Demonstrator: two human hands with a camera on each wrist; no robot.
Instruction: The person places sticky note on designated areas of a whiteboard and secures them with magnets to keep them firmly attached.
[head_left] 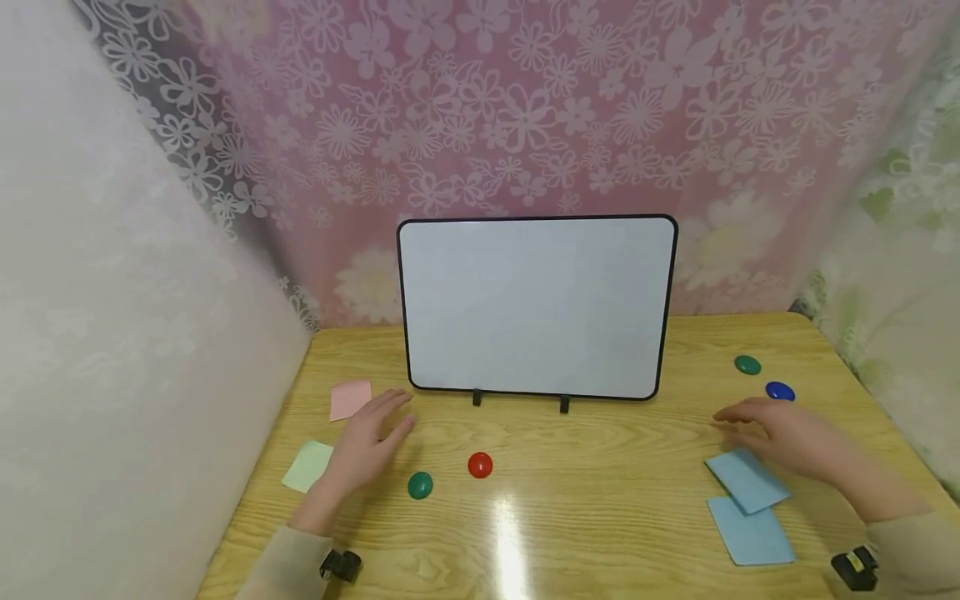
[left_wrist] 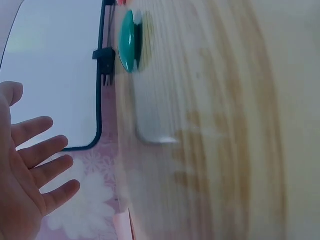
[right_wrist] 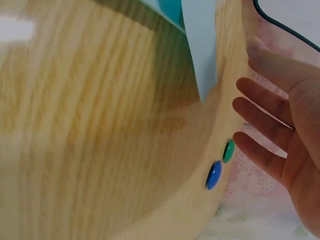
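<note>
My left hand (head_left: 365, 444) hovers over the left part of the table with fingers spread and nothing held. Close to it lie a pink sticky note (head_left: 350, 400), a light green sticky note (head_left: 308, 466) and a round green magnet (head_left: 420, 485). A red magnet (head_left: 480, 465) sits a little further right. On the other side my right hand (head_left: 787, 437) is held above the table, fingers relaxed and holding nothing. Two blue sticky notes, an upper one (head_left: 747, 481) overlapping a lower one (head_left: 752, 531), lie beneath and beside it. Beyond it are a blue magnet (head_left: 780, 391) and another green magnet (head_left: 747, 364).
A blank whiteboard (head_left: 536, 304) with a black frame stands upright at the back of the wooden table (head_left: 600, 500) on two small black feet. Behind it hangs a pink flowered curtain (head_left: 487, 108). A pale wall (head_left: 135, 292) borders the left side.
</note>
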